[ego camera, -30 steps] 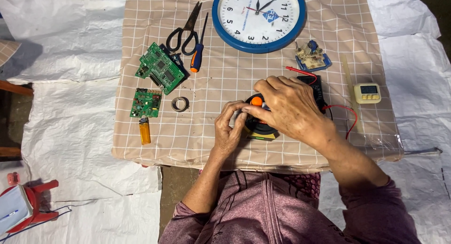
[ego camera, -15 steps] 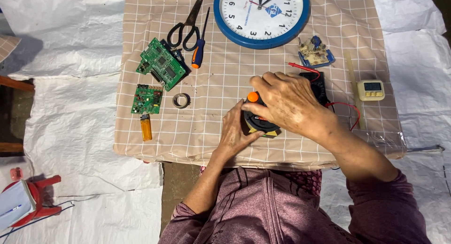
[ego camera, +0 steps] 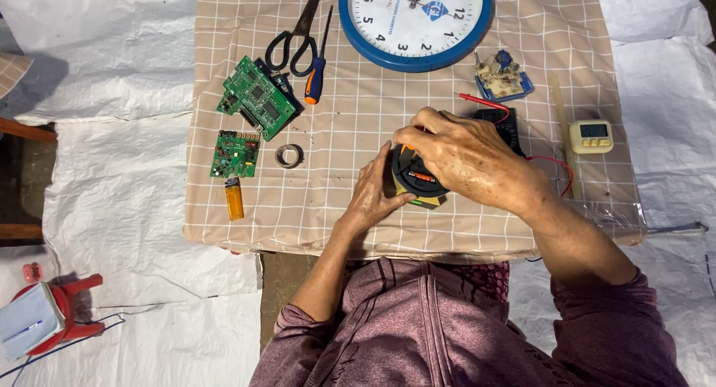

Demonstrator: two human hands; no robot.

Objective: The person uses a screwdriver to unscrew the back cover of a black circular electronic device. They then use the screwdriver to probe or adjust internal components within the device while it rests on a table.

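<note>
Change: right hand has slid lower over the round black device, hiding its orange knob.
Left hand: fingers curled, steadying the device's side.
Right hand: closed over its top.

Checked cloth over table: clock at far edge, scissors, screwdriver, boards left of it.

On the table, a wall clock lies at the far edge, with scissors and a screwdriver to its left. Two circuit boards sit further left, the smaller one nearer, a lighter just before it and a tape roll to its right. A small timer lies at the right.
</note>
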